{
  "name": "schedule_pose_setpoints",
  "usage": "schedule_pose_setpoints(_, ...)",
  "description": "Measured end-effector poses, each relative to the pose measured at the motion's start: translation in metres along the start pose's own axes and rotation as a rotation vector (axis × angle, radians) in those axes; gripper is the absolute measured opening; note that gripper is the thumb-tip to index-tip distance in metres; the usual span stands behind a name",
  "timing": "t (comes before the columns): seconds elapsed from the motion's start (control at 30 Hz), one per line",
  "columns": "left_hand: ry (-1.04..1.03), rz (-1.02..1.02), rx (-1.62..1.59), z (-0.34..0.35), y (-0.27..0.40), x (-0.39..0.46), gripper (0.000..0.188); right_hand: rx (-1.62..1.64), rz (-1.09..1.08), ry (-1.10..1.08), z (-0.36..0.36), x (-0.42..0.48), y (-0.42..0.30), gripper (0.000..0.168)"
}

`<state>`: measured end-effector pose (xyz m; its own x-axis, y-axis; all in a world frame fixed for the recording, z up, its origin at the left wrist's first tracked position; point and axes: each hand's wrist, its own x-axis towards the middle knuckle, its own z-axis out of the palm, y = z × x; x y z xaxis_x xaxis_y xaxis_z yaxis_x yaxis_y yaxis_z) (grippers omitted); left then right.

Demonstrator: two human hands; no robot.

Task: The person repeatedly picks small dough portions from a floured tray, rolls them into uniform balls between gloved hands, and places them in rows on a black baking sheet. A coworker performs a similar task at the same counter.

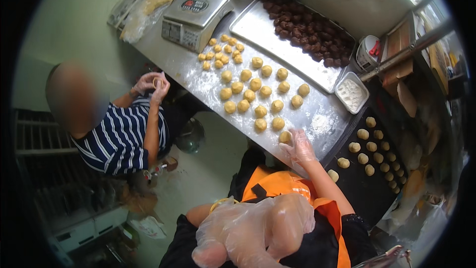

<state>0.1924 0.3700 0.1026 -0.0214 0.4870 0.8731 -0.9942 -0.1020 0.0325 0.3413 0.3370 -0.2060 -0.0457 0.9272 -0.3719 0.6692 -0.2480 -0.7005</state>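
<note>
My right hand (pixel 302 148), in a clear plastic glove, is at the front edge of the steel table. Its thumb and fingers lie against the side of a yellow dough ball (pixel 285 137); whether they grip it is unclear. Close to the camera is my left hand (pixel 256 227), also gloved, raised in front of the orange-and-black apron (pixel 275 182). Its fingers are bent and partly cut off by the lower picture edge. Several more yellow dough balls (pixel 255 84) stand in loose rows beyond my right hand, on the floured steel tabletop (pixel 208 93).
Smaller dough pieces (pixel 223 54) lie near a scale (pixel 197 15). Behind are a metal tray (pixel 260 26) of dark filling balls (pixel 308 29) and a flour tub (pixel 352 93). Pale balls (pixel 362 134) sit on a black tray (pixel 346 190). A gloved co-worker (pixel 122 134) holds a dough piece (pixel 158 82).
</note>
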Motion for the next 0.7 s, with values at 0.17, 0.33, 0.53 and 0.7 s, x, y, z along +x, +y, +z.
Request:
schedule_pose_setpoints(0.17,0.432,-0.294,0.146,-0.002,0.038,-0.008,0.07,-0.219,-0.091,0.104,0.022,0.017,0.006,0.066)
schedule_pose_setpoints(0.33,0.763,-1.023,0.784,-0.111,0.067,-0.093,0.068,-0.173,-0.056,0.082,0.035,0.02,0.016,0.055)
schedule_pose_setpoints(0.53,0.934,-1.81,0.679,-0.159,0.009,-0.225,0.079,0.06,0.003,0.479,0.002,0.002,-0.012,0.05)
schedule_pose_setpoints(0.7,1.015,-1.616,0.727,-0.168,-0.039,-0.225,0.048,0.322,-0.087,0.373,-0.033,-0.01,-0.009,0.064)
